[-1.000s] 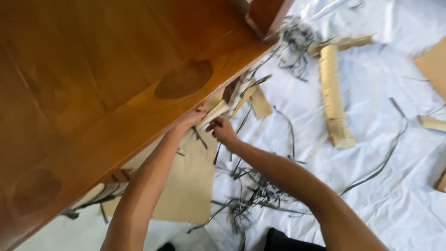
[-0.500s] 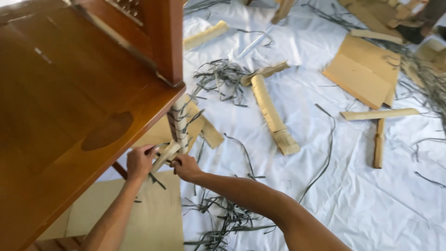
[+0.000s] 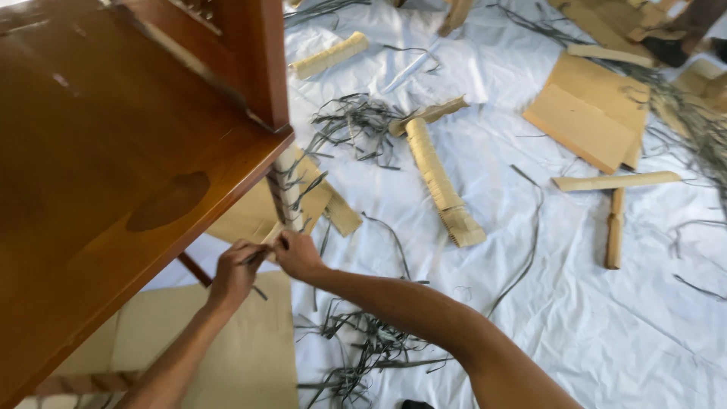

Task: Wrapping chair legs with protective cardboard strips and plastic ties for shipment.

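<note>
Both my hands at wrapped leg (image 3: 288, 193) under table (image 3: 113, 174) corner. Left hand (image 3: 233, 271) pinches dark strap (image 3: 256, 257); right hand (image 3: 297, 255) grips cardboard wrap (image 3: 271, 234) at leg's lower end, hands almost touching. Cardboard sheet (image 3: 250, 348) on white cloth (image 3: 575, 318) below leg. Loose straps (image 3: 363, 352) right of sheet. Long cardboard roll (image 3: 438, 178) well right of leg.
</note>
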